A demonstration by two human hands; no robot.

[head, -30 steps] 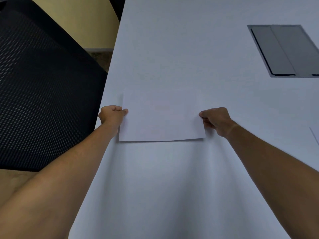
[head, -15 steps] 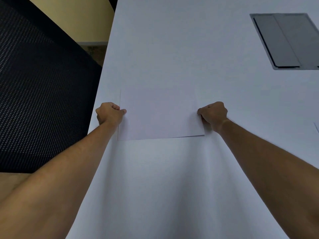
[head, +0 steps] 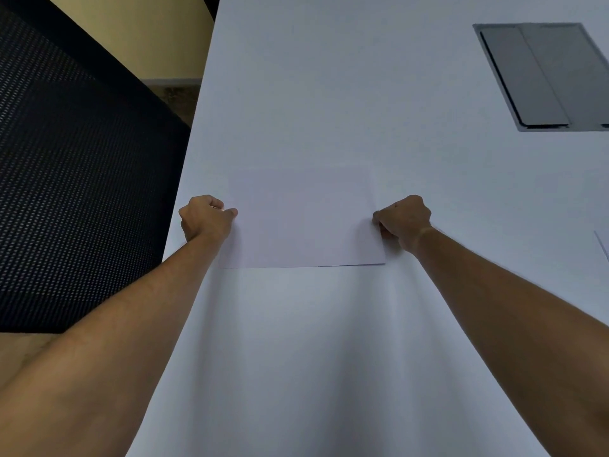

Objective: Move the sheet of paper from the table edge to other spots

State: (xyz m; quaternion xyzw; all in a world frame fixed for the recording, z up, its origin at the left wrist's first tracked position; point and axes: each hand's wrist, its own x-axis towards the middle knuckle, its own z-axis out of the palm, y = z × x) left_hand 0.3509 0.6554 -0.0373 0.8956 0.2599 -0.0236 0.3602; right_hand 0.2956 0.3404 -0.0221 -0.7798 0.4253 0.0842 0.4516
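Both forearms reaching in from the near edge over bare white tabletop (head: pixel 296 357). Left hand (head: pixel 204 217) curled, thumb tip on top of the sheet of paper (head: pixel 304 219) at its left edge, pinching it. Right hand (head: pixel 403 222) likewise curled on the right edge, fingers (head: pixel 379 222) tucked at the margin, pinching too (undersides hidden, so grip depth unclear). Sheet lying flat or nearly so between the two fists, near edge just proud of the surface judging by the thin shadow line; left fist close to the table's left edge.

Likely very light, floppy, easy to crease or slide on a smooth top; best held at both side margins, as here, kept taut and level.

Beyond the fingers: more plain tabletop, grey recessed cable hatch (head: pixel 540 77) far right, well apart. Left of the fingers: black mesh chair back (head: pixel 75 176), yellowish wall (head: pixel 138 37) behind. Thin line at far right edge, unidentifiable.
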